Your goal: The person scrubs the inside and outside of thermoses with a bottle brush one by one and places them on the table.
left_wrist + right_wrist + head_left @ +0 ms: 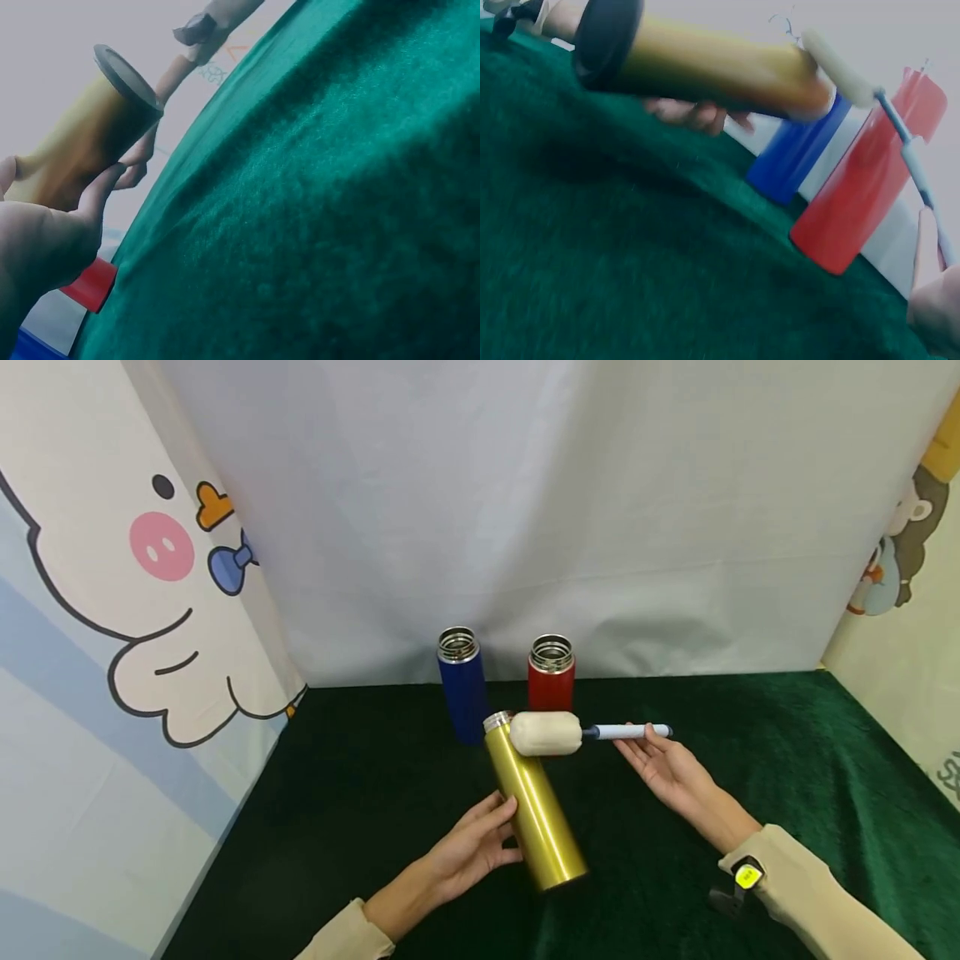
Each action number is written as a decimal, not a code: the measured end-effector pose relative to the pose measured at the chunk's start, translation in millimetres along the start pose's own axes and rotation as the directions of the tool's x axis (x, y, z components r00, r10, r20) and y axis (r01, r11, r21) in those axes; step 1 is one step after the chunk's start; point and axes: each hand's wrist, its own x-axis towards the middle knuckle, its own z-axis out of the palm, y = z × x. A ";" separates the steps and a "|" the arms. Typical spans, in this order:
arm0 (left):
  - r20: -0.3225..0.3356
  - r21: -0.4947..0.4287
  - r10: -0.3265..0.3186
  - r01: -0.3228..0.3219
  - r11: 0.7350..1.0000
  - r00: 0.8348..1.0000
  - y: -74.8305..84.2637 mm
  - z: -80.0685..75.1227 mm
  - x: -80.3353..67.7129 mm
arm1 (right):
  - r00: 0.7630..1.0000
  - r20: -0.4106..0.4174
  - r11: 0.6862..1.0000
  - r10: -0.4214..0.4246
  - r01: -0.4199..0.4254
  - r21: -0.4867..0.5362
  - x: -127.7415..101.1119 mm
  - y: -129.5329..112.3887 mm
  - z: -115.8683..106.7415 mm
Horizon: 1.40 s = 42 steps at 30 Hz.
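Between both hands, gold flask point(536, 806) meets sponge brush point(546, 733).

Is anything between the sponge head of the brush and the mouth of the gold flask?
Nothing visible. The sponge head sits right at the gold flask mouth, held by the right hand. The blue flask and red flask stand behind.

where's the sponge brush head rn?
In the head view, the sponge brush sits centre frame, its head at the open mouth of the tilted gold flask, just in front of the red flask.
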 end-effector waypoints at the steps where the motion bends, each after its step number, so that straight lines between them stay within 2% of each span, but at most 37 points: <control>1: 0.008 0.001 -0.004 0.004 1.000 1.000 0.4 0.1 0.1 | 1.000 -0.001 0.999 -0.008 0.008 0.031 1.0 0.6 2.1; 5: 0.008 0.009 -0.019 0.019 1.000 1.000 2.5 -1.4 -0.4 | 1.000 -0.012 0.991 -0.019 0.020 0.134 1.9 3.5 5.8; 7: 0.007 0.006 -0.029 0.029 1.000 1.000 3.6 -2.5 -0.7 | 1.000 -0.023 0.988 -0.019 0.022 0.150 0.7 4.5 4.8; 11: 0.004 0.005 -0.046 0.046 0.999 0.999 4.4 -3.5 -1.4 | 0.999 -0.021 0.989 -0.030 0.032 0.145 -3.2 4.5 2.5; 16: -0.004 0.013 -0.023 0.023 1.000 1.000 2.8 -1.6 -0.6 | 1.000 0.005 0.991 -0.004 0.003 0.131 -8.9 0.2 -0.4; 20: -0.018 0.040 0.002 -0.001 0.999 1.000 2.2 -0.5 1.1 | 0.999 0.033 0.996 0.040 -0.042 0.074 -15.2 -2.4 -8.9; 25: -0.039 0.051 0.029 -0.027 0.998 0.999 3.6 -2.0 3.1 | 0.988 0.118 0.994 0.096 -0.089 -0.065 -21.6 -3.4 -22.9; 36: -0.058 -0.075 0.045 -0.049 0.996 0.997 5.2 -1.9 2.7 | 0.951 0.235 0.952 0.199 -0.131 -0.276 -20.5 -10.7 -48.3; 38: -0.053 -0.078 0.051 -0.055 0.995 0.997 3.9 -1.1 2.9 | 0.953 0.232 0.953 0.197 -0.131 -0.272 -19.3 -10.9 -47.2; 42: -0.032 -0.051 0.051 -0.053 0.997 0.998 -0.2 1.9 3.8 | 0.968 0.187 0.977 0.166 -0.135 -0.166 -15.0 -10.9 -36.6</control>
